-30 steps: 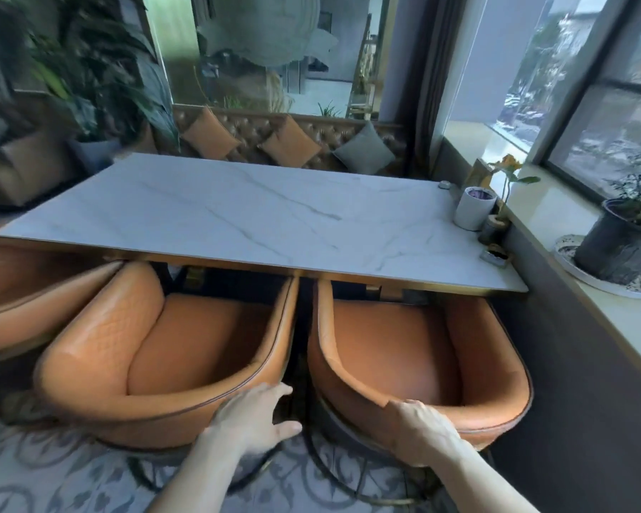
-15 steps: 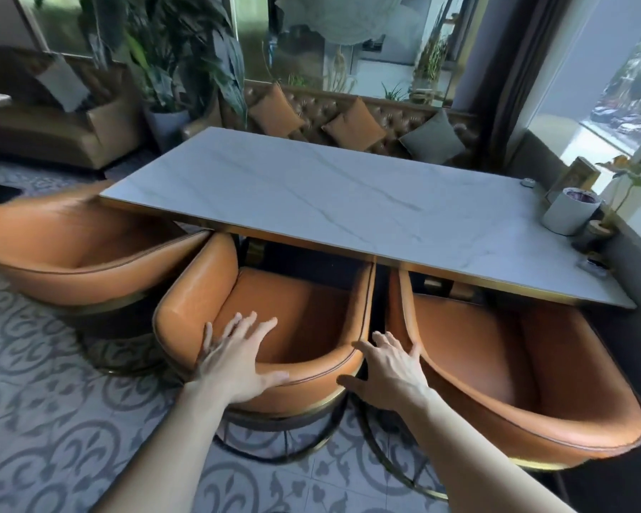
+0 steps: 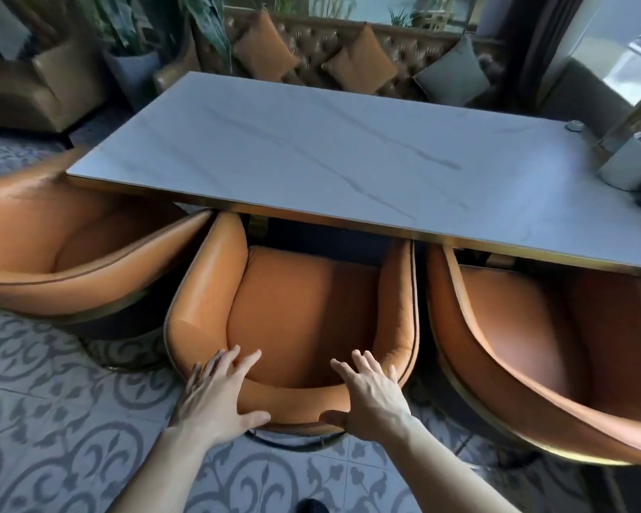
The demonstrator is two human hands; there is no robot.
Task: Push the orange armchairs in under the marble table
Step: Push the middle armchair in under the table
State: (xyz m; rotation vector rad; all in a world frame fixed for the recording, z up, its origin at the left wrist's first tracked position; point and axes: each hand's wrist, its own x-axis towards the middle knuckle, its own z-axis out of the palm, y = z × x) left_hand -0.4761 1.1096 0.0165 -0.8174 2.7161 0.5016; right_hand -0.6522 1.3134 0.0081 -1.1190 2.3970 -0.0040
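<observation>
Three orange leather armchairs line the near side of the white marble table. The middle armchair has its front tucked under the table edge. My left hand and my right hand both rest on the top of its backrest, fingers spread over the rim and thumbs on the outer side. The right armchair also sits partly under the table. The left armchair stands at the table's left corner, angled and mostly outside it.
A white cup and a small card stand at the table's right end. Behind the table runs a tufted brown sofa with orange and grey cushions. A potted plant stands at the back left. The floor has patterned grey tiles.
My right hand left the right armchair and both hands came onto the middle armchair's backrest. My view swung left and down, closer to that chair.
</observation>
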